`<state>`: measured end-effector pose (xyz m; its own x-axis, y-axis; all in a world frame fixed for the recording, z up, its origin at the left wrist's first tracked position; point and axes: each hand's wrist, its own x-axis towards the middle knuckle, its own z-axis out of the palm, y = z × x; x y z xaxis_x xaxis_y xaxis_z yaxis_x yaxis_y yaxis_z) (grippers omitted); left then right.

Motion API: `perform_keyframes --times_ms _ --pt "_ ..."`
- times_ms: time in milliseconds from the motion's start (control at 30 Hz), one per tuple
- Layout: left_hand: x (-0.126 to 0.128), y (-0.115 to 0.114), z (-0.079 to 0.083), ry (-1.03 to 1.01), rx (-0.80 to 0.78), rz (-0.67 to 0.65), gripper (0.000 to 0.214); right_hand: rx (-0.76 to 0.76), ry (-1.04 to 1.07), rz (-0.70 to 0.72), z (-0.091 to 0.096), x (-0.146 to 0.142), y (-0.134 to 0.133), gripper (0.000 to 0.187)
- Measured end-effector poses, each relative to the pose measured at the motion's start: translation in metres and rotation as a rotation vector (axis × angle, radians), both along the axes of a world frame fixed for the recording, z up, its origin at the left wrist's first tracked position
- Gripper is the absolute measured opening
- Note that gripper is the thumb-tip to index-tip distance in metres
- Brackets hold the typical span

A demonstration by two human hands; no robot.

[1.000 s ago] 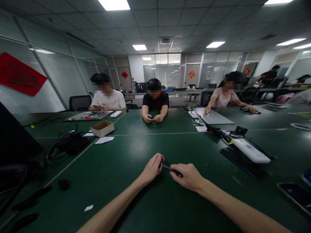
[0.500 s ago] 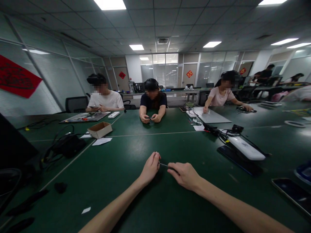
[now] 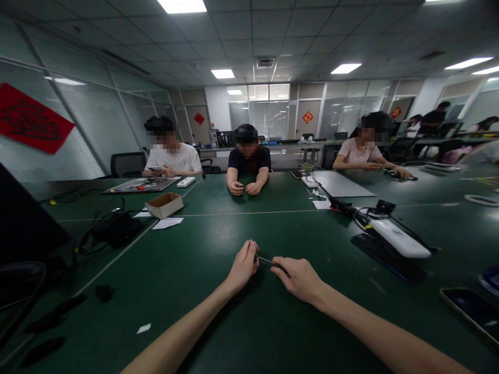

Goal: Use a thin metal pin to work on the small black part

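Note:
Above the green table (image 3: 218, 332), my left hand (image 3: 242, 266) is closed around a small object that its fingers mostly hide. Only a pale tip (image 3: 251, 242) of that object shows over the thumb. My right hand (image 3: 298, 278) grips a thin screwdriver (image 3: 265, 259), its handle tucked under the fingers. The narrow metal shaft points left and reaches the fingers of my left hand. Whether its tip touches the small object cannot be made out.
An open cardboard box (image 3: 166, 206) and paper (image 3: 167, 223) lie ahead on the left, near a black bag (image 3: 119, 227). On the right are a white power bank (image 3: 399, 239), cables and phones (image 3: 390, 257). Three people (image 3: 248, 161) sit across the table.
The view has shifted slightly, so the surroundings appear a little further right. Both hands keep their grip, with the screwdriver shaft tilted slightly more. The person at right has lifted a hand off the board.

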<state>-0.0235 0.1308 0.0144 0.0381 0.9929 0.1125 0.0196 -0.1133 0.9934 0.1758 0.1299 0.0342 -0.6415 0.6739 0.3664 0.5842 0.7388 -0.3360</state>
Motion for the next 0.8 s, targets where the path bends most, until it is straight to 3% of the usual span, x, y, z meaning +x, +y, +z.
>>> perform_keyframes --times_ms 800 --pt "-0.0048 0.0052 -0.0054 -0.154 -0.067 -0.105 0.04 -0.011 0.004 -0.025 -0.0009 -0.0013 0.0008 0.03"
